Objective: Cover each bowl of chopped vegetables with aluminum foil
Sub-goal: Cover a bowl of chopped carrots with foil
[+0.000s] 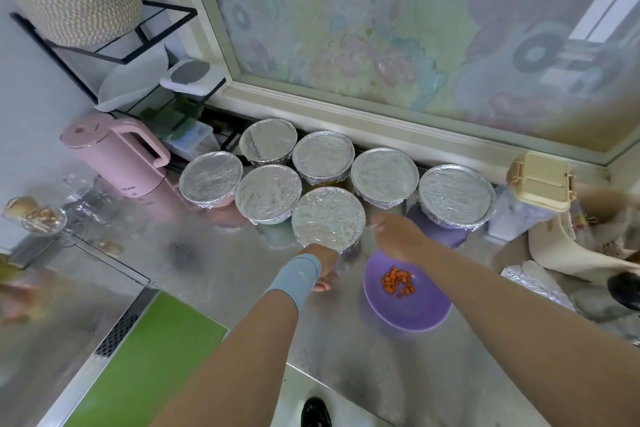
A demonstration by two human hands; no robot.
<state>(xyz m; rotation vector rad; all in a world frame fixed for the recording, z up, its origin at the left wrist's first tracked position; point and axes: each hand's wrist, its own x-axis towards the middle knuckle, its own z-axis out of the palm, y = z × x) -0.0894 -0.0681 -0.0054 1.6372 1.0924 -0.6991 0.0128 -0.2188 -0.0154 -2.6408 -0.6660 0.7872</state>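
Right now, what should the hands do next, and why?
Probably the right hand should reach for what looks like foil lying at the right. The purple bowl of carrot pieces is uncovered, while the nearest covered bowl already looks wrapped all round.

Seven foil-covered bowls [268,192] cluster mid-frame on the counter [214,274], below the window ledge [346,107]. An uncovered bowl [408,308] holding carrot pieces [398,282] sits just below and right of them; a kettle [117,156] stands at their left
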